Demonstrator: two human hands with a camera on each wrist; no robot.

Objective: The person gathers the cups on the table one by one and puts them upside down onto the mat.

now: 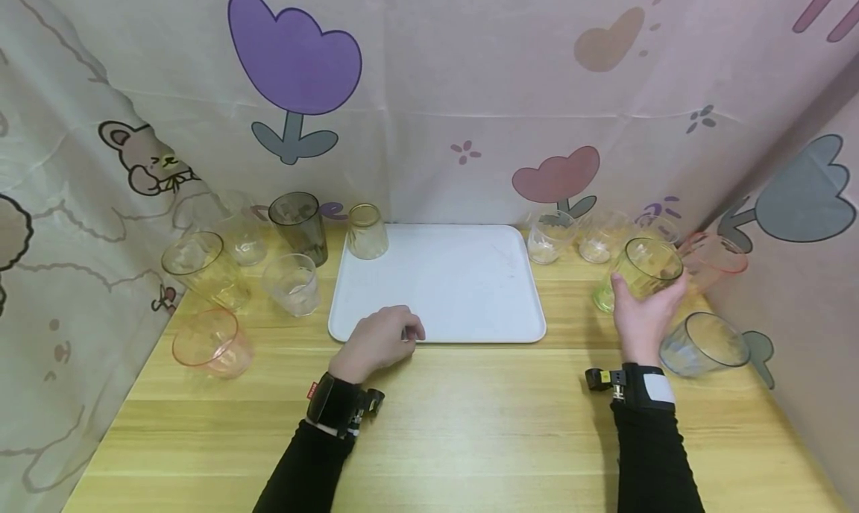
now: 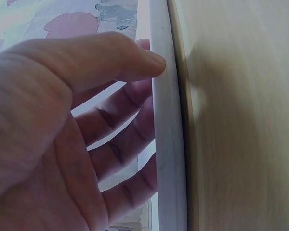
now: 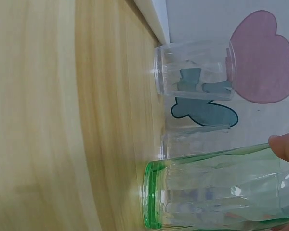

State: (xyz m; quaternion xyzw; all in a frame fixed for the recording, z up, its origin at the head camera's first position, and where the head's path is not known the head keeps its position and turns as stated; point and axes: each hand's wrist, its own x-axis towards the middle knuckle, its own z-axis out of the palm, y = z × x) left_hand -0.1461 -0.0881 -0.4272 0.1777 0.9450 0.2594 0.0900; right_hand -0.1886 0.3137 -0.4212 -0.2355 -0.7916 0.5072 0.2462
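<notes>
My left hand [image 1: 382, 338] sits at the front edge of a white tray [image 1: 456, 282]. In the left wrist view the thumb [image 2: 111, 57] touches the tray's rim [image 2: 166, 144] and the curled fingers lie on the tray side of it. My right hand [image 1: 644, 315] grips a green glass [image 1: 637, 271] to the right of the tray. The glass leans, and its base stays close to the table [image 3: 216, 192]. An amber glass [image 1: 367, 231] stands upside down in the tray's back left corner.
Left of the tray stand a dark grey glass [image 1: 298, 226], clear glasses [image 1: 291, 283], a yellow one [image 1: 204, 268] and a pink one [image 1: 211, 343]. To the right are clear glasses [image 1: 550, 237], a reddish glass [image 1: 714, 263] and a bluish glass [image 1: 703, 343]. Printed cloth walls enclose three sides.
</notes>
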